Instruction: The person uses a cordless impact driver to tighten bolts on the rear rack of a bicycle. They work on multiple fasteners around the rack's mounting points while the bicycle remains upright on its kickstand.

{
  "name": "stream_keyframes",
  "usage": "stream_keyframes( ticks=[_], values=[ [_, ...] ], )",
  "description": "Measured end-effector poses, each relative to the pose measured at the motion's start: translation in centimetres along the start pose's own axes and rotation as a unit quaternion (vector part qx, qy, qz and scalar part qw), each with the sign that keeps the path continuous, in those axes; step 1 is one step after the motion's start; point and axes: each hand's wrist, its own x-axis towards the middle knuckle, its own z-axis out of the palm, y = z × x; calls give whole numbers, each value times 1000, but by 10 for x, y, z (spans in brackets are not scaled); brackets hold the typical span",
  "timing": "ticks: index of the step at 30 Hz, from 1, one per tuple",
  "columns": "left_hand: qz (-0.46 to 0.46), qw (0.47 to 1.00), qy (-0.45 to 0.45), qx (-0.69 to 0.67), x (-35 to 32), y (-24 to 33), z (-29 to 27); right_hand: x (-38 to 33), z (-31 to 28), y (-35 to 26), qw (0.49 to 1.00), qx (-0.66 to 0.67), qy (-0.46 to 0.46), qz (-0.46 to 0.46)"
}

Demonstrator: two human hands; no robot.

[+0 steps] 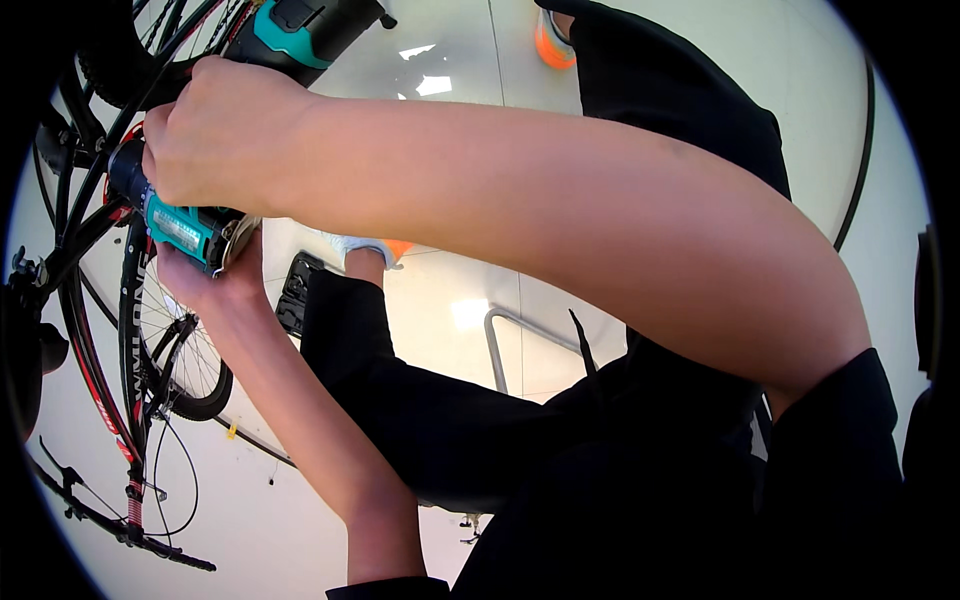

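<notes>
A teal-and-black cordless drill [180,228] is held at the far left, its black chuck end toward a black-and-red bicycle frame [88,222]. My right hand [225,130] is closed around the drill between its body and the teal-and-black base [305,38]; that arm crosses the whole view. Below it, my left hand [205,275] cups the rear of the drill body, its fingers partly hidden behind the tool. Whether the drill's tip touches the bicycle is hidden.
A spoked wheel [205,395] and the handlebar [120,525] with cables lie along the left side. A black open case [298,292] rests on the pale tiled floor beside my leg. A grey metal tube [493,345] shows between my legs.
</notes>
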Motion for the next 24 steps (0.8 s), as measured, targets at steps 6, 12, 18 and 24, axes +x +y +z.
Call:
stream_keyframes(
  ticks=[6, 12, 18, 24],
  values=[
    [-14, 996, 62, 65, -11, -3, 18, -1, 2, 1, 1000, 5, -8, 7],
    [-12, 991, 108, 75, -10, -1, 17, -2, -5, 0, 1000, 12, -25, 1],
    [-13, 994, 84, 64, 0, -3, 9, -2, 0, 0, 1000, -3, -10, -2],
    [-3, 994, 99, 43, -6, -2, 8, 0, -1, -2, 1000, 2, 2, 17]
  ],
)
